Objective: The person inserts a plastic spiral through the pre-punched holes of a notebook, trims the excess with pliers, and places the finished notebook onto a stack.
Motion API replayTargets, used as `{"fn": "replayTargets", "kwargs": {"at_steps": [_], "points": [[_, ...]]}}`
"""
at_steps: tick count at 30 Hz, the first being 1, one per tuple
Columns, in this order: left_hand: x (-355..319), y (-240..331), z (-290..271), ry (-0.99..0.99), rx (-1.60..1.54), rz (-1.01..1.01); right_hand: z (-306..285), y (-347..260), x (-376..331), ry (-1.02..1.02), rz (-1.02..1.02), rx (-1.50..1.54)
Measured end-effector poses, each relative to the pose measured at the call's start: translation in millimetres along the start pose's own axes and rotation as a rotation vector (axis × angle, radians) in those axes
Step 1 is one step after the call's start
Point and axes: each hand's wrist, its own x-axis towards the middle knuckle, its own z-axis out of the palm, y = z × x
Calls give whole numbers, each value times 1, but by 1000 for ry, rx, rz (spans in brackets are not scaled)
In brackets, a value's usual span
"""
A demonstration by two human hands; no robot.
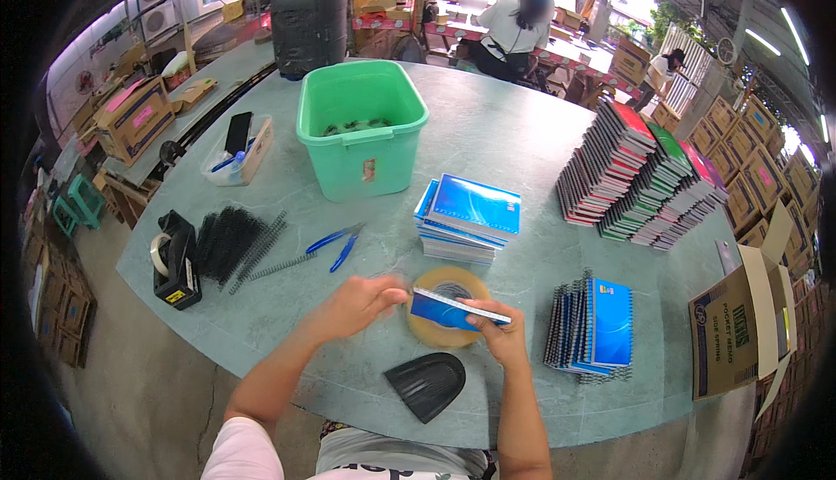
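Observation:
In my right hand a small blue notebook is gripped at its right end, tilted with its white page edge upward. My left hand is at the notebook's left end, fingers pinched together and slightly blurred; whatever they hold cannot be made out. Beneath the notebook lies a wide roll of yellowish tape. Just beyond stands a stack of blue notebooks with no coils visible. Blue-handled pliers and a heap of black spiral coils lie to the left. Coil-bound blue notebooks are piled at right.
A black curved plastic piece lies near the front edge. Around the table stand a green tub, a tape dispenser, a small container, tall notebook stacks and an open carton. Other people are farther back.

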Motion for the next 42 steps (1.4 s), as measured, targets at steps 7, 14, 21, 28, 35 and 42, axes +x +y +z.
{"fn": "replayTargets", "kwargs": {"at_steps": [7, 14, 21, 28, 35, 42], "points": [[3, 7, -4, -2, 40, -45, 2, -10, 4, -72, 33, -79], [12, 26, -7, 3, 77, 51, -2, -4, 3, -95, 67, -42], [13, 27, -8, 7, 113, 89, 1, -9, 1, -36, 73, -51], [7, 31, 5, 304, 584, 407, 6, -10, 1, -32, 62, -57], [-63, 18, 88, -73, 275, 200, 12, -16, 0, 42, 120, -14], [-24, 48, 10, 361, 285, 103, 7, -9, 1, 87, 47, 49]]}}
